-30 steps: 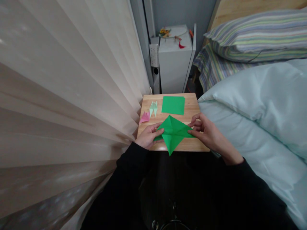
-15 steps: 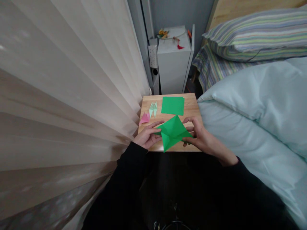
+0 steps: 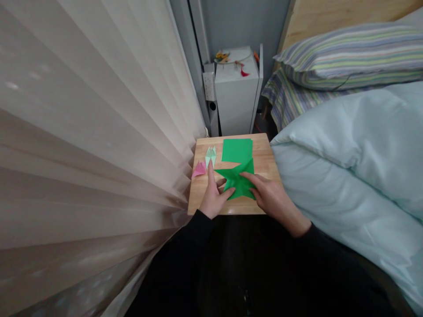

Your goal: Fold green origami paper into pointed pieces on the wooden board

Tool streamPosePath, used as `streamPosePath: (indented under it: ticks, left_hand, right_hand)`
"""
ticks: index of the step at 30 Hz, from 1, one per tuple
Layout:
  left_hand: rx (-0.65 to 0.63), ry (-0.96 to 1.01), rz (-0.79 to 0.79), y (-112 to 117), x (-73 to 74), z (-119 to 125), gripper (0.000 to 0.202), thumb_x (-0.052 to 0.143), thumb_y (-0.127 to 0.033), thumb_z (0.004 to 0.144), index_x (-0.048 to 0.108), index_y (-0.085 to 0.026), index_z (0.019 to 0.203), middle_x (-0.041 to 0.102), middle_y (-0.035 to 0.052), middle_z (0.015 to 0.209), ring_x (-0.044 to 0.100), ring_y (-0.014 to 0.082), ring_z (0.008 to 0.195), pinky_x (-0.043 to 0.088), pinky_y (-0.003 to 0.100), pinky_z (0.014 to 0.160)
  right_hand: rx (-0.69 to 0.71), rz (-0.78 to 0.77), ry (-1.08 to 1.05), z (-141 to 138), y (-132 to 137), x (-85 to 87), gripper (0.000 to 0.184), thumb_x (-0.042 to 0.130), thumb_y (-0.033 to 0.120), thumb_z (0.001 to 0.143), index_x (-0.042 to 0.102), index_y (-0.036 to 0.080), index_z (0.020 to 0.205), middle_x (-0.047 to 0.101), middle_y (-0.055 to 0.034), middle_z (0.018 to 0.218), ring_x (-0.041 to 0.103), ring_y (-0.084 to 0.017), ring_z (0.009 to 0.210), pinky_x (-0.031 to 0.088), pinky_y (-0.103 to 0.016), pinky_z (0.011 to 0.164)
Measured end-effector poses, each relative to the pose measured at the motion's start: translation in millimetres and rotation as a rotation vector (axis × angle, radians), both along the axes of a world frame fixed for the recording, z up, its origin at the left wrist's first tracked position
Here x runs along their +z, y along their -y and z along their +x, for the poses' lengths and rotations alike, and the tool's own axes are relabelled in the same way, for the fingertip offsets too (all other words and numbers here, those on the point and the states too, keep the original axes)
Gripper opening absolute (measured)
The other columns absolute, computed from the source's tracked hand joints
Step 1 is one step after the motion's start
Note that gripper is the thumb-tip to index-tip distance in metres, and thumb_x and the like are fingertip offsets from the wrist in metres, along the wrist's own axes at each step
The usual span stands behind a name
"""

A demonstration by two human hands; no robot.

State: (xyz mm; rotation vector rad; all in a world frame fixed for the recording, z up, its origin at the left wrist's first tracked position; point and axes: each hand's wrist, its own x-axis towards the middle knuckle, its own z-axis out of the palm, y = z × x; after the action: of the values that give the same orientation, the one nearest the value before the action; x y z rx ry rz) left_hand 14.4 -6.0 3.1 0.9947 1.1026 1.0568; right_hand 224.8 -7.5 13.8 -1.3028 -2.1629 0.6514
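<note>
A creased sheet of green origami paper (image 3: 238,181), drawn into a four-pointed star shape, is at the front of the small wooden table (image 3: 267,174). My left hand (image 3: 215,193) holds its lower left point, thumb on top and index finger stretched out away from the sheet. From the right, my right hand (image 3: 269,193) grips the sheet, with the index finger pressing near its middle and the thumb at its right edge. Some fingertips are hidden. Beyond it lies flat green paper (image 3: 236,150). A pale green folded paper piece (image 3: 210,154) and a pink one (image 3: 199,169) are at the left.
A pleated curtain (image 3: 132,145) hangs close along the table's left side. On the right is a bed with a pale blue quilt (image 3: 346,132) and a striped pillow (image 3: 346,55). Behind the table stands a white cabinet (image 3: 236,101) with small ornaments on top.
The green sheet has come down towards the table and turned, its points now spread like a star. My right index finger has moved onto its middle; my left thumb has shifted to the lower edge.
</note>
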Motion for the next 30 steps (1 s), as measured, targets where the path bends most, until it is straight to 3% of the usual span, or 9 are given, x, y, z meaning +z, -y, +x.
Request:
streamPosePath:
  ticks: [3, 7, 11, 15, 18, 22, 26, 30]
  left_hand:
    - [-0.054, -0.029, 0.131, -2, -2.3, -3, 0.118, 0.083, -0.024, 0.083, 0.002, -0.036, 0.169, 0.072, 0.0093, 0.129, 0.074, 0.0196, 0.098, 0.061, 0.034, 0.089]
    - [-0.124, 0.028, 0.161, -7, -1.4, -12, 0.104, 0.082, -0.029, 0.085, 0.019, -0.038, 0.167, 0.069, 0.0093, 0.141, 0.074, 0.0248, 0.109, 0.060, 0.043, 0.098]
    - [-0.168, 0.145, 0.096, -11, 2.7, -20, 0.082, 0.088, -0.030, 0.079, 0.054, -0.028, 0.153, 0.072, 0.0090, 0.138, 0.071, 0.0284, 0.121, 0.056, 0.042, 0.105]
    - [-0.103, 0.300, -0.038, -10, 10.1, -20, 0.070, 0.092, -0.024, 0.072, 0.068, -0.026, 0.138, 0.076, 0.0073, 0.129, 0.073, 0.0235, 0.113, 0.057, 0.035, 0.101]
    - [-0.052, 0.328, -0.100, -10, 12.7, -17, 0.058, 0.092, -0.027, 0.073, 0.075, -0.021, 0.128, 0.080, 0.0077, 0.117, 0.076, 0.0203, 0.101, 0.059, 0.032, 0.095]
    - [0.019, 0.273, -0.113, -10, 5.3, -14, 0.046, 0.095, -0.034, 0.069, 0.081, -0.017, 0.109, 0.081, 0.0069, 0.097, 0.073, 0.0165, 0.085, 0.059, 0.028, 0.082]
    - [0.033, 0.181, -0.086, -9, -8.6, -7, 0.039, 0.096, -0.038, 0.067, 0.083, -0.018, 0.097, 0.078, 0.0039, 0.090, 0.067, 0.0128, 0.079, 0.054, 0.024, 0.076]
    - [0.013, 0.080, -0.039, -8, -18.1, 2, 0.030, 0.092, -0.038, 0.071, 0.083, -0.018, 0.092, 0.076, 0.0064, 0.098, 0.068, 0.0179, 0.090, 0.053, 0.031, 0.085]
  right_hand:
    - [-0.051, -0.059, -0.108, -1, -1, -3.1, 0.061, 0.056, 0.009, 0.091, 0.054, 0.027, 0.149, 0.070, -0.0115, 0.139, 0.070, -0.033, 0.123, 0.057, -0.052, 0.104]
    - [-0.155, -0.227, -0.356, 6, -8, -4.7, 0.064, 0.070, 0.018, 0.085, 0.055, 0.025, 0.147, 0.069, -0.0123, 0.138, 0.068, -0.034, 0.124, 0.058, -0.055, 0.104]
    - [-0.140, -0.474, -0.669, 10, -13, -3.9, 0.069, 0.083, 0.026, 0.075, 0.058, 0.030, 0.140, 0.076, -0.0074, 0.119, 0.075, -0.030, 0.103, 0.064, -0.051, 0.091]
    - [-0.166, -0.629, -0.841, 7, -14, 0.1, 0.063, 0.089, 0.031, 0.069, 0.063, 0.028, 0.126, 0.078, -0.0053, 0.110, 0.076, -0.025, 0.093, 0.065, -0.044, 0.084]
    - [-0.182, -0.563, -0.775, 5, -13, 0.0, 0.041, 0.082, 0.040, 0.077, 0.069, 0.023, 0.113, 0.078, -0.0065, 0.101, 0.075, -0.024, 0.088, 0.063, -0.042, 0.082]
    - [-0.247, -0.331, -0.449, 4, -11, -7.6, 0.024, 0.076, 0.041, 0.084, 0.076, 0.021, 0.095, 0.071, -0.0081, 0.091, 0.069, -0.025, 0.081, 0.060, -0.044, 0.074]
    - [-0.233, -0.127, -0.336, -5, -6, -11.1, 0.008, 0.077, 0.030, 0.083, 0.077, 0.022, 0.083, 0.067, -0.0110, 0.107, 0.068, -0.029, 0.103, 0.057, -0.050, 0.092]
    - [-0.158, -0.070, -0.318, -16, 0, -3.1, 0.011, 0.078, 0.027, 0.085, 0.072, 0.022, 0.076, 0.065, -0.0134, 0.128, 0.061, -0.032, 0.126, 0.048, -0.053, 0.108]
